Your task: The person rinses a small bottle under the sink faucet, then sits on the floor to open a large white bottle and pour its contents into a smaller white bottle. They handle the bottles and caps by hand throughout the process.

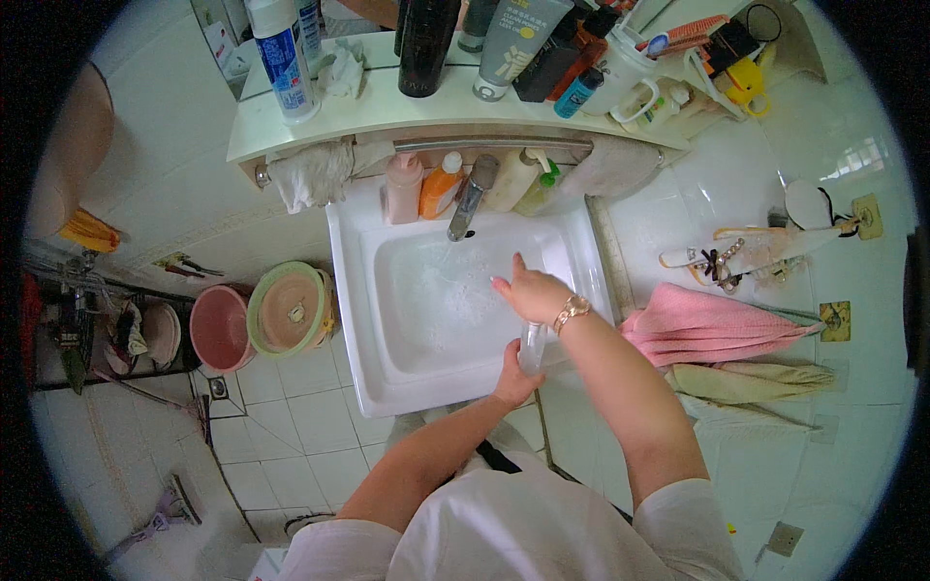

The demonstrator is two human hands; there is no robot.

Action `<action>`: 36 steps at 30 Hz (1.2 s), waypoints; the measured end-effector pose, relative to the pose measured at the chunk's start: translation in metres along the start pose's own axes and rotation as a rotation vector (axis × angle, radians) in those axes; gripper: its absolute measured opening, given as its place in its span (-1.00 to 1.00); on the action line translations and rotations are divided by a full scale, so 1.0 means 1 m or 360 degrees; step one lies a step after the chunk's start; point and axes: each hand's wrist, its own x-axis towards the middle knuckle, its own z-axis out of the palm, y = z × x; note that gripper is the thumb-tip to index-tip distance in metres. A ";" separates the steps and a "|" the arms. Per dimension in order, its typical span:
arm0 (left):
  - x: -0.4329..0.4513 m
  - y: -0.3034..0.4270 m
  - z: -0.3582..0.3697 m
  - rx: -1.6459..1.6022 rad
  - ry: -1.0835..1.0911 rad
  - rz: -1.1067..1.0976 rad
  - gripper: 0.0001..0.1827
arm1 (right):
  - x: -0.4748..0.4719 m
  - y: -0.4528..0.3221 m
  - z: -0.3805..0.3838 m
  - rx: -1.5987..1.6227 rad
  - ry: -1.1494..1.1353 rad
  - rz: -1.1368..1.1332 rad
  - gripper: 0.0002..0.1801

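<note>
My left hand [519, 376] is closed around the lower part of a clear cylindrical container [532, 350], held at the front right rim of the white washbasin [363, 378]. Just above the container's upper end is my right hand [536, 293], palm down over the basin, thumb and a finger extended; a watch circles its wrist. Whether the right hand touches the container cannot be told. Water with some foam [465, 298] lies in the basin, and the metal faucet [472, 200] stands at its back edge.
A pink bottle [403, 189], an orange bottle [440, 187] and pump bottles stand beside the faucet. Above runs a shelf [363, 120] crowded with toiletries. Pink [220, 327] and green-rimmed basins [254, 312] are at left; a pink towel [697, 323] hangs at right.
</note>
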 end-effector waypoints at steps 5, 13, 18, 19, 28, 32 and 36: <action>-0.005 0.005 0.001 -0.0120 -0.0092 -0.0086 -0.06 | -0.009 -0.007 0.008 0.0050 -0.0008 0.0115 -0.20; -0.028 0.019 -0.008 0.0379 -0.0134 0.0061 0.04 | -0.084 0.007 -0.007 -0.0109 0.0511 0.0066 -0.57; -0.019 0.044 -0.022 0.0179 -0.0486 0.0369 0.11 | -0.164 0.040 -0.007 -0.0073 0.0644 0.0157 -0.72; -0.021 0.053 -0.024 0.0081 -0.0641 0.0362 0.10 | -0.181 0.045 -0.002 -0.0055 0.0615 0.0226 -0.73; 0.087 0.182 -0.138 0.1358 0.0407 0.1218 -0.27 | -0.296 0.122 0.064 0.0383 0.0705 0.0317 -0.82; 0.130 0.215 -0.158 0.1656 0.0027 0.1502 -0.17 | -0.273 0.174 0.155 0.0764 0.0642 0.0369 -0.79; 0.163 0.230 -0.164 0.2062 -0.0118 0.1425 -0.31 | -0.204 0.210 0.265 0.0950 0.0552 0.0360 -0.76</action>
